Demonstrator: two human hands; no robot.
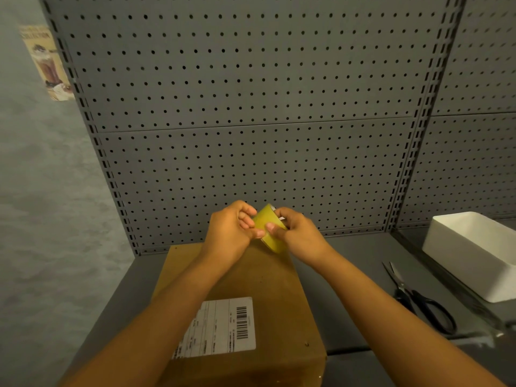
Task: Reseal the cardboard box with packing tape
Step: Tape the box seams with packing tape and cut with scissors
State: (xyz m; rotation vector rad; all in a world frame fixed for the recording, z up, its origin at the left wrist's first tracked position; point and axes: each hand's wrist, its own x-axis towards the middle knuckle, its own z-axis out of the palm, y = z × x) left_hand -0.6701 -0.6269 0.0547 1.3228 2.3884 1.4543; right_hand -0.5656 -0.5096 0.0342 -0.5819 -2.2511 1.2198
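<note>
A brown cardboard box [268, 291] lies on the grey shelf in front of me, with a white shipping label [223, 328] and barcode on its top. Above the box's far end I hold a yellowish roll of packing tape [269, 227] between both hands. My right hand [296, 233] grips the roll from the right, its thumb across the front. My left hand [231, 230] holds the roll's left side, with fingertips curled against the tape's surface. The far side of the roll is hidden by my fingers.
Black-handled scissors [416, 297] lie on the shelf right of the box. A white rectangular bin [472, 252] stands at the far right. A grey pegboard wall [251, 107] rises behind the shelf. The shelf surface [349, 275] shows between box and scissors.
</note>
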